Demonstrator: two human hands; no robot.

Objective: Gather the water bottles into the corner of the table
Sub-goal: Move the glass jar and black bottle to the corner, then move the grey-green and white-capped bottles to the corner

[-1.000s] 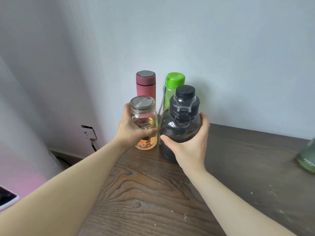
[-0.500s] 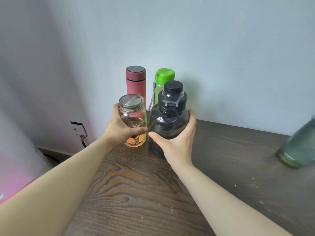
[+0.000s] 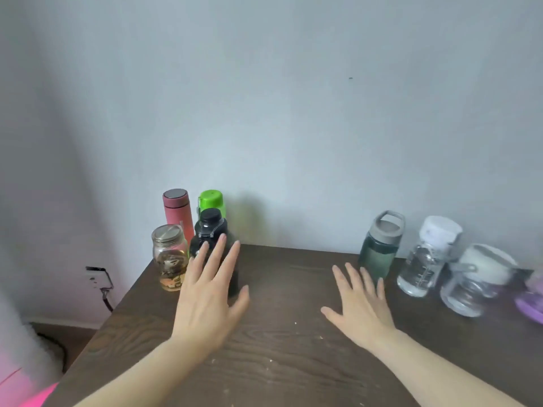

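Beyond the left hand (image 3: 210, 292), in the far left corner of the table (image 3: 279, 362), four bottles stand upright and packed close: a pink flask (image 3: 177, 211) and a green-capped bottle (image 3: 212, 202) at the back against the wall, a glass jar (image 3: 170, 258) and a black jug (image 3: 210, 233) in front, so the cluster takes little room. That hand is spread flat with fingers apart, grasping nothing, and partly covers the jug. Ahead of the right hand (image 3: 360, 304), likewise splayed and empty, a dark green bottle (image 3: 380, 245) stands just past the fingertips, with a clear white-capped bottle (image 3: 426, 259) and a clear jug (image 3: 473, 283) further to its right, well apart from the corner. Judging by this, the reach is toward the green bottle as the nearest ungathered one; a purple thing (image 3: 531, 301) at the right edge is too cut off to identify.
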